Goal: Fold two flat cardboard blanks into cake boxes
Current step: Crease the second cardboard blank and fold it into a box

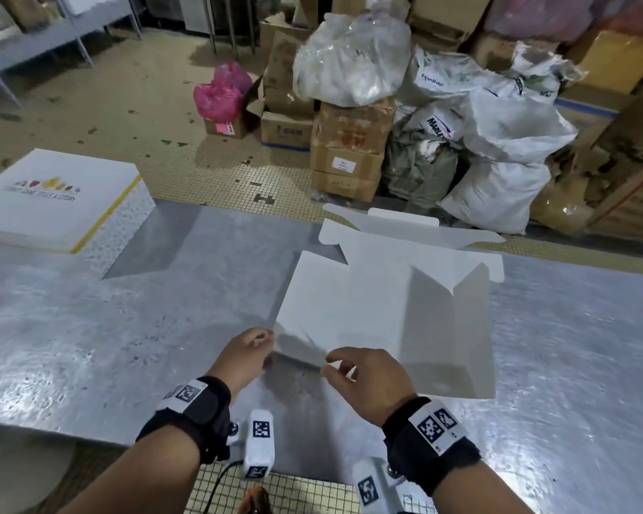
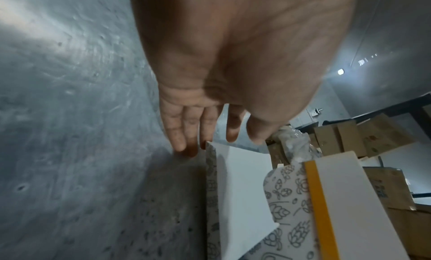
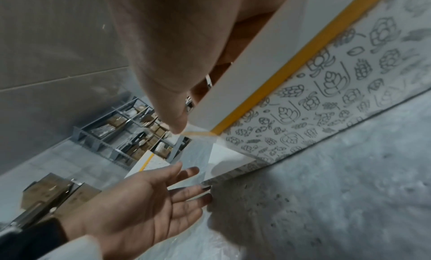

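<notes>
We see a half-opened white cardboard blank (image 1: pixel 387 309) on the metal desk (image 1: pixel 90 328). The right hand (image 1: pixel 368 380) pinches its near edge (fingers curled, tips hidden). The left hand (image 1: pixel 247 356) reaches its corner, fingers (image 2: pixel 184 131) straight. A finished box (image 1: pixel 60 202) sits far left.

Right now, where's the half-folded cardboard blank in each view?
Head: cardboard blank centre-right on the metal table, near corner between both hands.
Left wrist: lower right, just past the left hand's fingertips.
Right wrist: upper right.
Shared landmark: the blank's yellow stripe.
</notes>
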Tool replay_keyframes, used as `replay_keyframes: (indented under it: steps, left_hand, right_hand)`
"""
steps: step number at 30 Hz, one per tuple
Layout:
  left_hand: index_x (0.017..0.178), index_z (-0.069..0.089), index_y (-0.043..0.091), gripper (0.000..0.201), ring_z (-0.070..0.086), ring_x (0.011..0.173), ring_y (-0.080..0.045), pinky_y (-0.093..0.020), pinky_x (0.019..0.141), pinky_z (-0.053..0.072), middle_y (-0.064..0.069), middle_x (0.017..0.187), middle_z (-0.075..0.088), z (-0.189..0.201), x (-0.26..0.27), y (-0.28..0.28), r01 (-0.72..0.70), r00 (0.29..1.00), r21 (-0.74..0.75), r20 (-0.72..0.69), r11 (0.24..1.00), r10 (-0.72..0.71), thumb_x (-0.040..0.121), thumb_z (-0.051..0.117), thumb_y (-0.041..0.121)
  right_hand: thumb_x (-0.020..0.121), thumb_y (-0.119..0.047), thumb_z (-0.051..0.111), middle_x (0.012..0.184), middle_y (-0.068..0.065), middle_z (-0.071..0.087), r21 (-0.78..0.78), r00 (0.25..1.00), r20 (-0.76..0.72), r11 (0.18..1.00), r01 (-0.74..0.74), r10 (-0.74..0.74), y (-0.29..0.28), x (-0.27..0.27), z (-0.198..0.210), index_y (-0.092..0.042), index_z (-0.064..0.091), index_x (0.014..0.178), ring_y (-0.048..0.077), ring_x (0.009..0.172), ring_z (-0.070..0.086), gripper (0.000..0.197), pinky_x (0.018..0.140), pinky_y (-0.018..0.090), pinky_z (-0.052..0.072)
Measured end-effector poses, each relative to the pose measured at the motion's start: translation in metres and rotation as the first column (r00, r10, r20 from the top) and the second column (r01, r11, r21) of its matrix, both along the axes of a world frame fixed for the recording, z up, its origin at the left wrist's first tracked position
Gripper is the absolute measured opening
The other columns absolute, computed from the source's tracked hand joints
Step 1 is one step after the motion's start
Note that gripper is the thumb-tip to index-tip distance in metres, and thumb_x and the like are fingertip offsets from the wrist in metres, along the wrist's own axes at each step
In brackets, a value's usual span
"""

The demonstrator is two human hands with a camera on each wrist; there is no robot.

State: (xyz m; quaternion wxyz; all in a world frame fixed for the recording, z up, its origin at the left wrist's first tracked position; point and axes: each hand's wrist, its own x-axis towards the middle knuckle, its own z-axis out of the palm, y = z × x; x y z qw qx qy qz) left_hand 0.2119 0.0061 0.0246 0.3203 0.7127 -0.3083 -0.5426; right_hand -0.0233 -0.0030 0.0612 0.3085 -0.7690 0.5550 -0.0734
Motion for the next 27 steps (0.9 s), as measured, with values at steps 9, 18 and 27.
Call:
replay_keyframes:
  steps: [9,18,27]
  left_hand:
    - [0.117,0.063,0.003,0.027,0.069,0.102,-0.035,-0.037,0.087,0.057,-0.015,0.108,0.069,0.011,0.018,-0.017,0.040,0.967,0.059,-0.255,0.997,-0.024,0.104,0.051,0.024]
    - [0.115,0.065,0.011,0.023,0.075,0.086,-0.024,-0.032,0.078,0.060,-0.012,0.114,0.069,0.012,0.023,-0.019,0.194,0.951,-0.072,-0.232,0.978,-0.205,0.093,0.067,0.007]
    - [0.114,0.073,0.024,0.024,0.065,0.113,-0.013,-0.040,0.100,0.051,0.004,0.111,0.074,0.033,0.009,-0.018,0.308,0.927,-0.153,-0.174,0.939,-0.332,0.103,0.052,0.020]
  right_hand:
    - [0.097,-0.039,0.051,0.112,-0.020,0.070,-0.061,0.998,-0.006,0.996,-0.059,0.059,0.027,0.013,-0.010,-0.042,0.070,0.113,0.002,0.098,0.064,0.025,0.105,0.036,0.036]
    - [0.099,-0.053,0.043,0.112,-0.022,0.063,-0.109,0.983,-0.121,0.986,0.126,-0.139,0.040,0.020,-0.001,-0.049,0.063,0.120,0.004,0.108,0.054,0.030,0.102,0.034,0.023]
    - [0.102,-0.033,0.050,0.110,-0.011,0.070,-0.023,0.954,0.117,0.960,0.279,-0.274,0.032,0.019,0.008,-0.028,0.064,0.125,0.010,0.092,0.062,0.027,0.089,0.027,0.048]
